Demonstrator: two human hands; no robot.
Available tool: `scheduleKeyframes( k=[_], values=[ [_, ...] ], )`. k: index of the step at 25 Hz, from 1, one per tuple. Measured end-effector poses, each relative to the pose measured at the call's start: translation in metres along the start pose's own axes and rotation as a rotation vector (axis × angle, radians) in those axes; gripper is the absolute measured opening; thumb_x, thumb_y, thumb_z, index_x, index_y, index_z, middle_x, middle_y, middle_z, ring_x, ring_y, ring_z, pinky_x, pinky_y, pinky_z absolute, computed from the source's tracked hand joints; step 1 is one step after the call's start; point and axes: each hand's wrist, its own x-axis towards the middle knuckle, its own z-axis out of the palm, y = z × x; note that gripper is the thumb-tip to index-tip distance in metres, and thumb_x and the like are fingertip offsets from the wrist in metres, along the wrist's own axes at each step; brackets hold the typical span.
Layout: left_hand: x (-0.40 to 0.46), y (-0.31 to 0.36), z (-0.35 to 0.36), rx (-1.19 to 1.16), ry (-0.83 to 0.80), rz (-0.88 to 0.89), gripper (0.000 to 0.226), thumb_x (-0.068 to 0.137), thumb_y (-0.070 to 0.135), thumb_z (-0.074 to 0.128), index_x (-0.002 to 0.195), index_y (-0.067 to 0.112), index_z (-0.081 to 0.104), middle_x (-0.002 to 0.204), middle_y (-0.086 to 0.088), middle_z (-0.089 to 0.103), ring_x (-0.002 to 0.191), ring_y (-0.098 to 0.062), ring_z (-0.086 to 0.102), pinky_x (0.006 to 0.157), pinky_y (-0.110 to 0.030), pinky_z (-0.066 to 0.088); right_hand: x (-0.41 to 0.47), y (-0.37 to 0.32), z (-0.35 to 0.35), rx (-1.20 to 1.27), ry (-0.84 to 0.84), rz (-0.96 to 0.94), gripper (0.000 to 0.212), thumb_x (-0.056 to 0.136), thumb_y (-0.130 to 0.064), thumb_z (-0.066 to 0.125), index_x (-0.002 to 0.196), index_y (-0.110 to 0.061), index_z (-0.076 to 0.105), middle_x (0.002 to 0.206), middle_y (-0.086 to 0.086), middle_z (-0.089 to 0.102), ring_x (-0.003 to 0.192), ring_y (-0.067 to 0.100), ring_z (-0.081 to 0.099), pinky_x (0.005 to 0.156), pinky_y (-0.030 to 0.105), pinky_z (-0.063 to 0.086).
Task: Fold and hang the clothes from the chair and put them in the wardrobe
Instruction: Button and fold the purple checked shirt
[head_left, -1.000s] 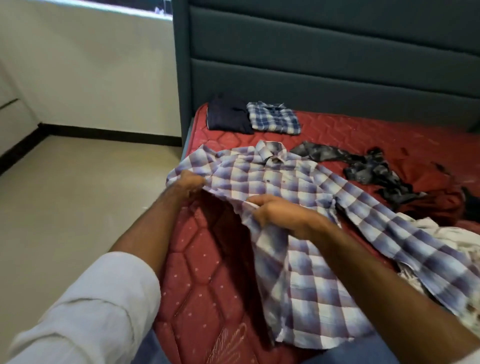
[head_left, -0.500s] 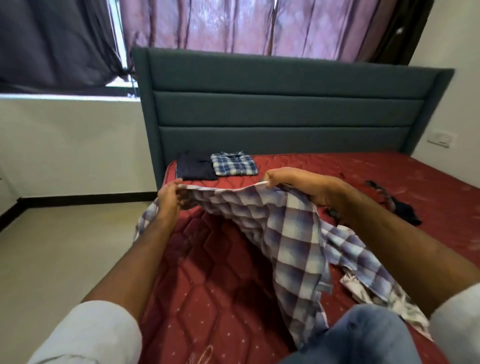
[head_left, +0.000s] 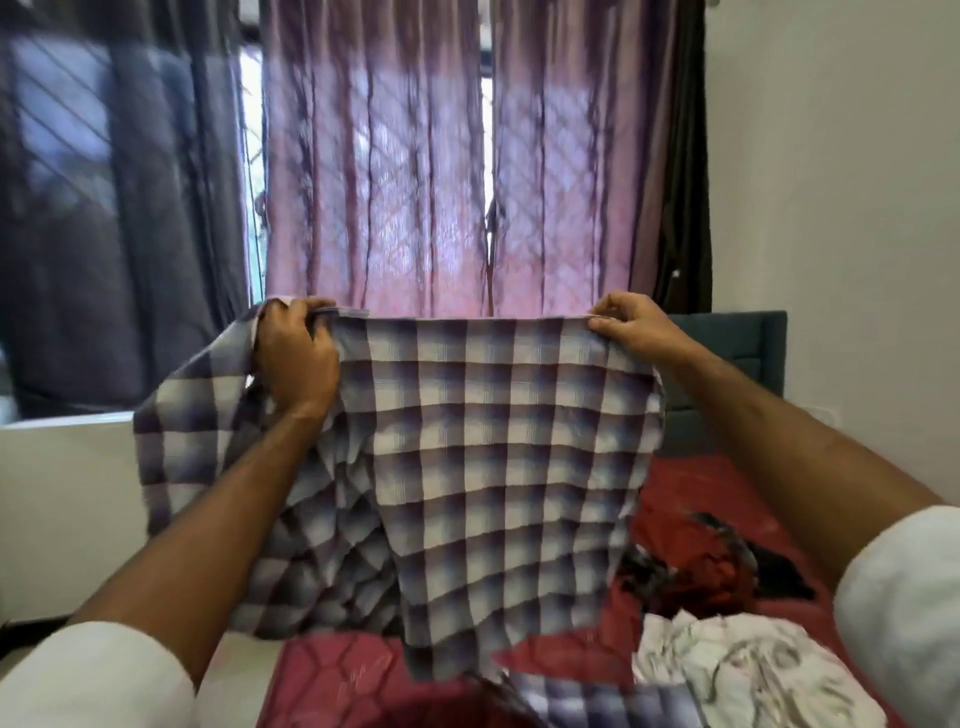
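A purple-and-white checked shirt (head_left: 493, 457) hangs spread out in the air in front of me, over the red mattress (head_left: 675, 493). My left hand (head_left: 293, 358) grips its upper left corner, fingers curled round the cloth. At the upper right corner my right hand (head_left: 631, 327) pinches the top edge. The shirt's lower part drapes down to the bed, and a sleeve hangs at the left. The shirt hides most of the headboard and the far end of the bed.
A white patterned garment (head_left: 737, 670) and a dark and red heap of clothes (head_left: 701, 566) lie on the mattress at the right. Pink curtains (head_left: 389, 171) and a dark curtain (head_left: 114, 208) cover the window behind. The teal headboard (head_left: 727, 364) shows at right.
Both hands have lifted the checked shirt off the bed and spread it wide at chest height. The view has tilted up from the mattress toward the curtains.
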Motion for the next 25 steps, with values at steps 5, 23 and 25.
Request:
scheduleKeyframes(
  k=[5,23,25],
  values=[
    [0.067,0.079,-0.046,0.063,0.270,-0.120,0.021,0.092,0.027,0.049,0.105,0.018,0.064,0.120,-0.018,0.055,0.115,-0.037,0.051,0.090,-0.046,0.036,0.001,-0.076,-0.052,0.167,0.107,-0.128,0.019,0.098,-0.021,0.067,0.102,-0.003,0.070,0.088,0.001,0.070,0.071,-0.003,0.066,0.066,0.014,0.051],
    [0.072,0.041,-0.063,0.379,-0.369,0.616,0.032,0.091,0.020,0.040,0.099,-0.003,0.062,0.105,-0.028,0.056,0.095,-0.040,0.056,0.082,-0.041,0.031,0.010,0.001,-0.026,0.353,0.029,0.012,0.014,0.097,-0.024,0.068,0.096,-0.011,0.071,0.081,-0.001,0.072,0.069,0.007,0.066,0.065,0.021,0.055],
    [0.020,-0.002,-0.036,0.336,-0.451,0.628,0.021,0.096,0.019,0.042,0.088,0.004,0.054,0.096,-0.021,0.050,0.087,-0.037,0.051,0.083,-0.049,0.035,0.004,0.049,0.012,0.260,-0.039,0.092,0.014,0.097,-0.023,0.068,0.097,-0.009,0.072,0.083,0.000,0.072,0.070,0.006,0.066,0.067,0.019,0.055]
  ],
)
